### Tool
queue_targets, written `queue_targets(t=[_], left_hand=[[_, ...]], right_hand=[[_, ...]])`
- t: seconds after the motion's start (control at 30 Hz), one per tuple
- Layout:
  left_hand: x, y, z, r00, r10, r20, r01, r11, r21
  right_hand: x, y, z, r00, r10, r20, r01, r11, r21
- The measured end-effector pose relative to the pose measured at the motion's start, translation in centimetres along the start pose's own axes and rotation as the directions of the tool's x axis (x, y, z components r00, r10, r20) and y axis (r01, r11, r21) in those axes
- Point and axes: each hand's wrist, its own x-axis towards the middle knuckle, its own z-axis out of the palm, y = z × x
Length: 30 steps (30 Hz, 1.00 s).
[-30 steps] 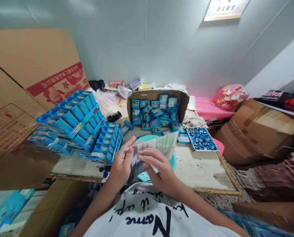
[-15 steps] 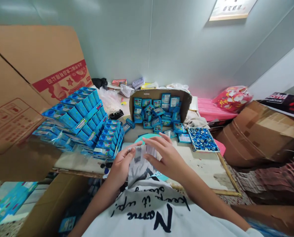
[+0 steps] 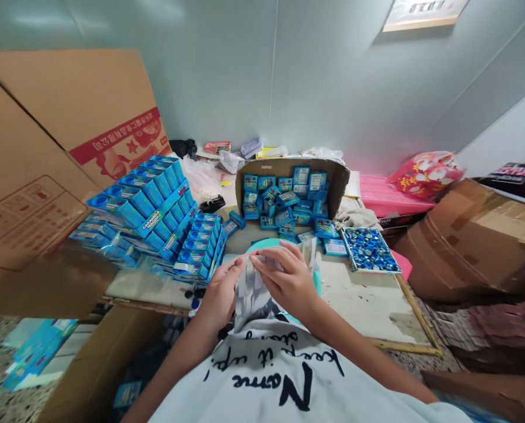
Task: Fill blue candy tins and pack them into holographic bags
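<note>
My left hand (image 3: 220, 291) pinches the left upper edge of a translucent plastic bag (image 3: 251, 291) in front of my chest. My right hand (image 3: 288, 279) is curled over the bag's top, its fingertips close to my left thumb. A clear strip of plastic sticks out past the back of my right hand. What the bag holds, if anything, I cannot make out. Behind and partly under my hands is a turquoise basin (image 3: 262, 242), mostly hidden by them.
Blue candy boxes stand in stacked display trays (image 3: 156, 205) at left. An open carton (image 3: 339, 176) holds many loose blue boxes. A shallow tray (image 3: 372, 249) of blue shiny pieces lies right. Large cartons (image 3: 107, 106) flank the table (image 3: 363, 305).
My right hand has closed in over the bag's top, its fingers nearer my left thumb. The bag has turned, and clear plastic now shows beyond my right hand. The view has shifted slightly left.
</note>
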Motion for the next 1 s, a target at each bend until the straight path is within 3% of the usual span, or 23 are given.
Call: queue_targets(t=[0.1, 0.23, 0.53, 0.67, 0.83, 1.0], left_hand=[[0.2, 0.0, -0.1, 1.000, -0.001, 0.001, 0.001, 1.000, -0.004], [0.2, -0.8, -0.6, 0.999, 0.000, -0.042, 0.004, 0.994, 0.107], [0.4, -1.3, -0.7, 1.000, 0.008, -0.004, -0.008, 0.989, 0.150], [0.5, -0.9, -0.6, 0.998, 0.011, 0.063, -0.018, 0.995, 0.101], [0.9, -0.9, -0.7, 0.999, 0.015, 0.051, -0.019, 0.997, 0.077], [0.9, -0.8, -0.7, 0.997, 0.018, 0.080, -0.025, 0.995, 0.099]], right_hand=[[-0.1, 0.1, 0.3, 0.999, 0.048, -0.009, -0.048, 0.998, 0.052], [-0.1, 0.2, 0.2, 0.989, 0.144, -0.043, -0.138, 0.983, 0.120], [-0.8, 0.2, 0.5, 0.991, 0.047, -0.124, -0.047, 0.999, 0.009], [-0.9, 0.2, 0.9, 0.992, 0.049, -0.119, -0.049, 0.999, 0.002], [-0.8, 0.2, 1.4, 0.990, 0.071, -0.120, -0.065, 0.996, 0.053], [-0.3, 0.3, 1.0, 0.973, 0.214, -0.091, -0.197, 0.966, 0.169]])
